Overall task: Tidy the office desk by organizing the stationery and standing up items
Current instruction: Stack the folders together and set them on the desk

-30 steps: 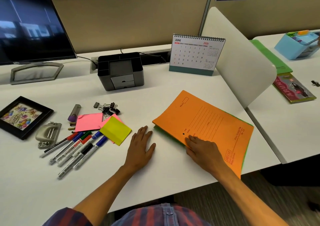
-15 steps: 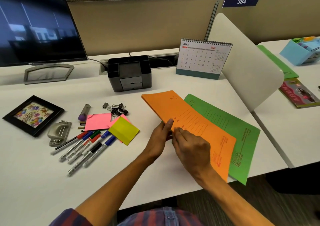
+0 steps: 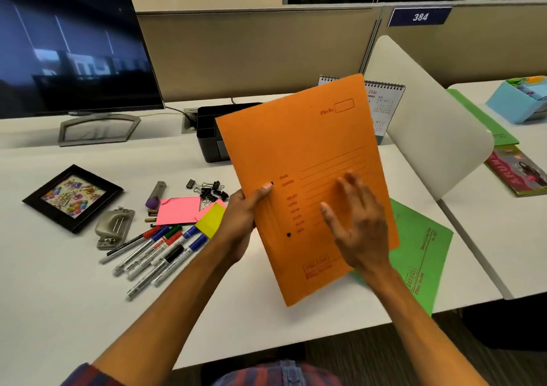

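The left hand (image 3: 241, 223) grips the left edge of the orange folder (image 3: 307, 184), thumb on its printed front and fingers behind, holding it raised off the table (image 3: 74, 311) and tilted nearly upright. The right hand (image 3: 359, 226) is spread open in front of the folder's cover, its fingers blurred; whether it touches cannot be told. The folder is flat, with two punch holes along its left side. Beneath the right hand a green folder (image 3: 420, 255) lies flat on the table.
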{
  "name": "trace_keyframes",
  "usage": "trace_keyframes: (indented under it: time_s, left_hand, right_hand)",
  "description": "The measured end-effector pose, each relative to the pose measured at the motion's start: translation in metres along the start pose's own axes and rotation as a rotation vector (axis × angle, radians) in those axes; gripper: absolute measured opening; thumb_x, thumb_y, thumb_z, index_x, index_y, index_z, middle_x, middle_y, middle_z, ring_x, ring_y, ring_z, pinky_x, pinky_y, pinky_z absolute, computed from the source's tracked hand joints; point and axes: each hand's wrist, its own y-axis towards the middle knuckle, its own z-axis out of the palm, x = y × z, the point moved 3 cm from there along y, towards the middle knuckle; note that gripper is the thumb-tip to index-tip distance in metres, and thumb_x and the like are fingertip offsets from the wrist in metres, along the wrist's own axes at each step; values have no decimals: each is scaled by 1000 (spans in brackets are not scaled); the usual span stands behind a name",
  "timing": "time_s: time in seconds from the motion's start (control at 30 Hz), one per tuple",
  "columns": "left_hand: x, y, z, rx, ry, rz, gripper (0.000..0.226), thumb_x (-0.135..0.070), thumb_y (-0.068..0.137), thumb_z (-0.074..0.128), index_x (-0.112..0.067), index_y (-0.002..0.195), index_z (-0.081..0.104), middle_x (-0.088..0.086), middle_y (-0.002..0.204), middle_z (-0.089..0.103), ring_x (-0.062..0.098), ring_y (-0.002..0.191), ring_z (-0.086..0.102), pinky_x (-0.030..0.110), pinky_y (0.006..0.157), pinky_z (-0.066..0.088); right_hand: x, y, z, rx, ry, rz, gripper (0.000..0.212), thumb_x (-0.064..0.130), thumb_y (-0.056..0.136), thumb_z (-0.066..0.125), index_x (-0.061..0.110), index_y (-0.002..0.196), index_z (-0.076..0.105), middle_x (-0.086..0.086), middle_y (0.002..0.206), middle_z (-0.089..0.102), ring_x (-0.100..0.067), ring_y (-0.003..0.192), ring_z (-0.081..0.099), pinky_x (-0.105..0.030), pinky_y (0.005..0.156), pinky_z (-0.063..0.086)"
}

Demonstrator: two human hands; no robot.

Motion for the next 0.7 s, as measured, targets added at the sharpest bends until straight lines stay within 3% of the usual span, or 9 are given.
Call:
trace_keyframes:
  time_s: [0.1,0.2,0.3,0.4,0.47,0.6,0.7]
  left_hand:
    - [-10,-2,-9,14,-23,4,17,-31,94,55,-34,110,55,-11,105,71,14,97,69,37,81,55]
    - [-18,-4,-16,27,-21,12,24,-34,88,58,-32,112,57,-11,104,73,14,97,70,38,82,55]
    - [-24,-5,-23,21,-4,16,29,-39,83,58,-33,112,56,-14,103,73,15,101,67,41,85,52]
    - [-30,-6,-31,11,28,24,33,-43,78,58,-34,110,56,-13,105,71,17,104,66,44,87,52]
    - [-33,-8,-38,-10,47,29,36,-44,78,57,-33,112,54,-11,110,69,17,104,65,44,86,52]
    - [-37,-12,-55,-71,61,51,33,-38,84,58,-32,115,53,-8,115,67,18,105,64,40,79,52]
    - [-36,-17,-67,-125,116,85,24,-26,93,57,-30,116,56,-6,115,69,19,104,65,46,89,50]
  right_hand:
    - [-19,12,-11,-52,57,79,76,58,91,45,18,152,24,-3,160,19,-15,146,19,-37,114,23]
    - [-28,21,-20,-50,190,175,80,57,89,50,23,153,17,0,160,20,-14,145,21,-36,113,24]
    - [-26,30,-26,9,536,339,57,48,93,55,26,143,37,9,138,51,-8,121,51,-32,100,43]
    - [-21,34,-24,110,875,494,28,32,95,55,27,123,57,18,111,65,3,98,60,-25,86,49]
    - [-19,33,-20,153,939,508,25,28,95,55,27,120,59,15,110,67,1,95,63,-21,77,47]
    - [-9,25,-8,207,997,486,29,26,95,55,25,124,58,11,115,69,-1,99,65,-21,80,47]
    - [0,20,2,230,1031,482,30,22,95,56,26,124,57,9,117,69,-6,105,64,-23,84,48]
